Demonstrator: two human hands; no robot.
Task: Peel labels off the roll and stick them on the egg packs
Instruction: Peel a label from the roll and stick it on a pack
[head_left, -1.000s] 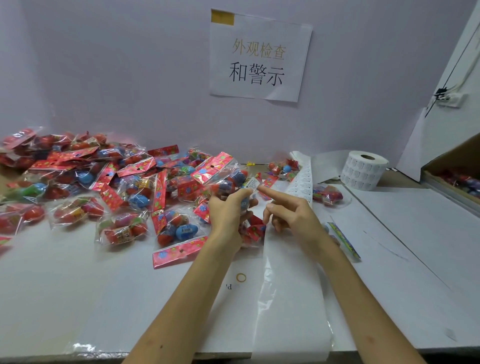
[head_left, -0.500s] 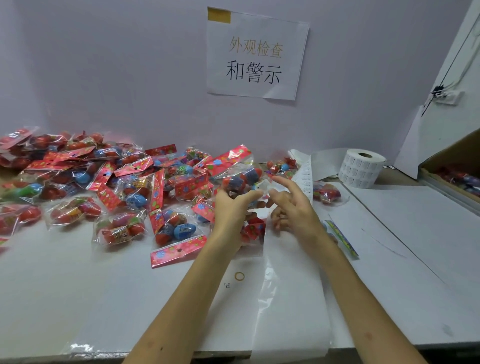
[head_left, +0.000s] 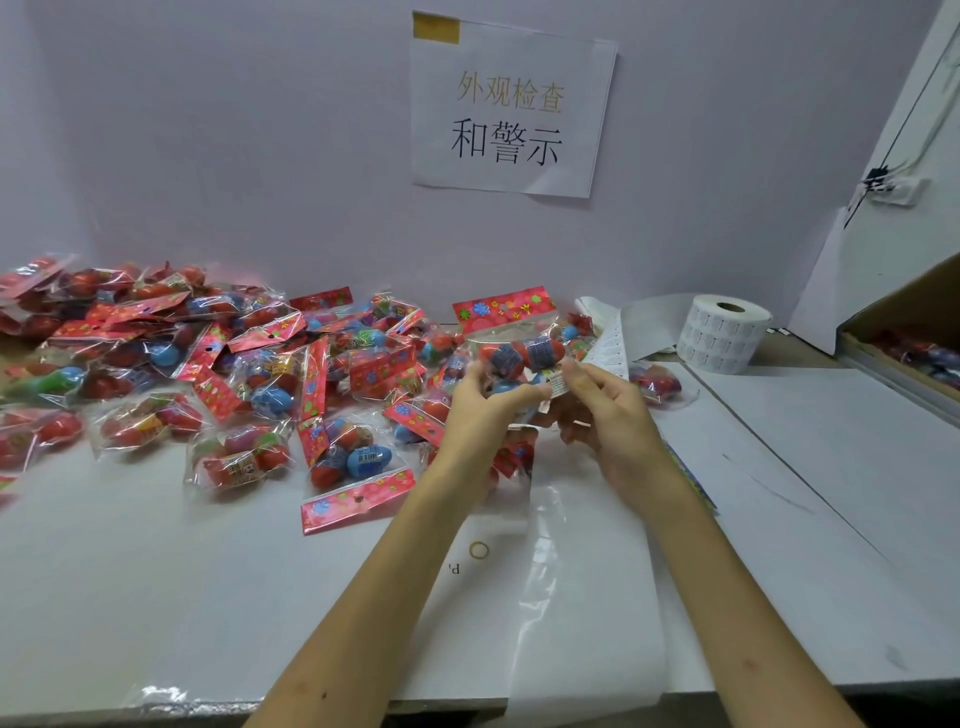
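- I'm gripping one egg pack (head_left: 519, 353) in my left hand (head_left: 480, 410), fingers curled round its lower edge. I'm holding it clear of the table (head_left: 156, 571) so that its front faces me.
- My right hand (head_left: 610, 415) is pinching a small label (head_left: 557, 385) at the pack's lower right corner, probably to press it flat.
- The label roll (head_left: 724, 332) is standing well apart on my right, its strip (head_left: 612, 343) trailing just behind the pack.
- The other packs (head_left: 208, 358) are lying heaped on my left.

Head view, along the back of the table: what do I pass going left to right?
Pile of egg packs → held pack → label strip → label roll → cardboard box.
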